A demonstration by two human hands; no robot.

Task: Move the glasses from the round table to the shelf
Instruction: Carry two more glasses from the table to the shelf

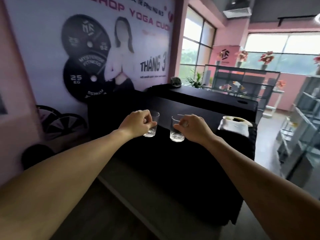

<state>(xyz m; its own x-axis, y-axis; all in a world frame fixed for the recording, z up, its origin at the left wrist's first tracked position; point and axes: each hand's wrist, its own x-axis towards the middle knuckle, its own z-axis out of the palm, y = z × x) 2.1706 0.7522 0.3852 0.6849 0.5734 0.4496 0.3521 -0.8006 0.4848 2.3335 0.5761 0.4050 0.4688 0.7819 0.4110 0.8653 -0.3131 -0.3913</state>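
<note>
- Two clear glasses were seen at mid-frame, each held in one hand, both arms stretched forward.
- Left glass (pixel 152 125), just left of centre, was clamped by the left hand (pixel 137 122); fingers were curled round its side, thumb laid across the front.
- Right glass (pixel 177 129), just right of centre, was gripped by the right hand (pixel 194 128), fingers wrapped round its wall from the right.
- Both glasses were held upright and apart from each other, with a dark gap between them; both looked empty.
- The glasses were seen in front of a black-draped bed (pixel 173 161) filling the lower centre; whether they touched it could not be told.
- A white towel (pixel 233 126) was noted on the bed at mid-right.
- A second black bed (pixel 207 99) was noted behind, upper centre.
- A yoga poster (pixel 103 49) with weight plates covered the upper-left wall.
- A metal shelf (pixel 242 78) was noted at upper right, well apart from the hands, before windows and potted flowers (pixel 266 58).
</note>
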